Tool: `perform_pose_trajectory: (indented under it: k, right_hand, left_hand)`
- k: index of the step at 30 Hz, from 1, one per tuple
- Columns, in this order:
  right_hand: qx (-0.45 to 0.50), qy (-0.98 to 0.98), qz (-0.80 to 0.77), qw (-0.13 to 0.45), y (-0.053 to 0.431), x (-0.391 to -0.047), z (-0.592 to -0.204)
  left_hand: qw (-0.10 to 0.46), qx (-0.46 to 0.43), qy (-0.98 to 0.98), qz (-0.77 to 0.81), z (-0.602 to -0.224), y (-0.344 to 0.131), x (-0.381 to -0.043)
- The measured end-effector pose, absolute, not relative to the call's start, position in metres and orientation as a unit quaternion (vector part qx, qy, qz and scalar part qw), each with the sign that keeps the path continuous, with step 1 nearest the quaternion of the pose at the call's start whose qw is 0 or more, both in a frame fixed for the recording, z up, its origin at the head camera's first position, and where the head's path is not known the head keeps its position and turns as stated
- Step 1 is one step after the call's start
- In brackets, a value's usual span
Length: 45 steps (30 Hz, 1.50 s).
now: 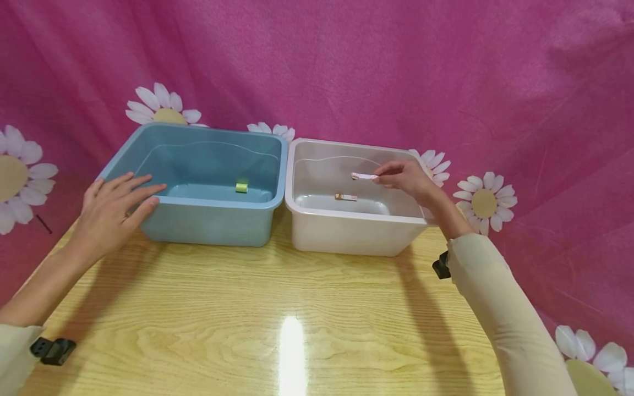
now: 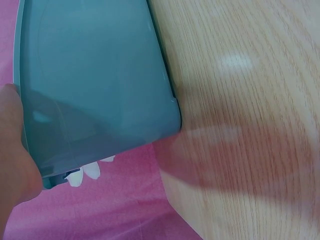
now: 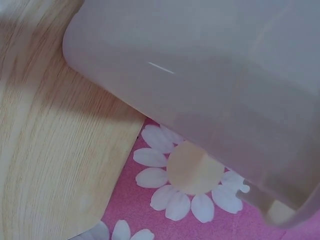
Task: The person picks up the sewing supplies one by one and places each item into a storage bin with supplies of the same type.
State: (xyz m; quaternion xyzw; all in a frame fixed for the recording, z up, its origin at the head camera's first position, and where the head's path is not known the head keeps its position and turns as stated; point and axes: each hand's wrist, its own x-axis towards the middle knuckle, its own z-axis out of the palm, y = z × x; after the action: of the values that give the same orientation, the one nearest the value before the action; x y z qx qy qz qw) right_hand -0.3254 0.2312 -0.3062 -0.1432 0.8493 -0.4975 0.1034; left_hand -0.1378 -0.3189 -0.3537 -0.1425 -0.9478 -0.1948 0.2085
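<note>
My left hand rests with spread fingers on the near left rim of a blue plastic bin. In the left wrist view, part of that hand lies against the bin's edge. Inside the blue bin is a small yellow-green cylinder. Over a pale grey-beige bin, my right hand pinches a slim white-and-pink strip by one end. A similar small strip with a brownish end lies in the pale bin. The right wrist view shows the bin's outer wall but no hand.
Both bins stand side by side on a wood-grain table. Behind them hangs a magenta cloth printed with white daisies. Black wrist cameras sit at the left sleeve and the right sleeve.
</note>
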Motion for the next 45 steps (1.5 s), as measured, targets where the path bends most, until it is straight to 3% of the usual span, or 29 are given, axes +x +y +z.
perform_pose_trajectory:
  k: [45]
  right_hand:
    - [-0.121,0.862,-0.463,0.166,0.222,-0.332,-0.317]
  left_hand:
    - [0.202,-0.139,-0.95,-0.195,-0.352,-0.319,-0.139]
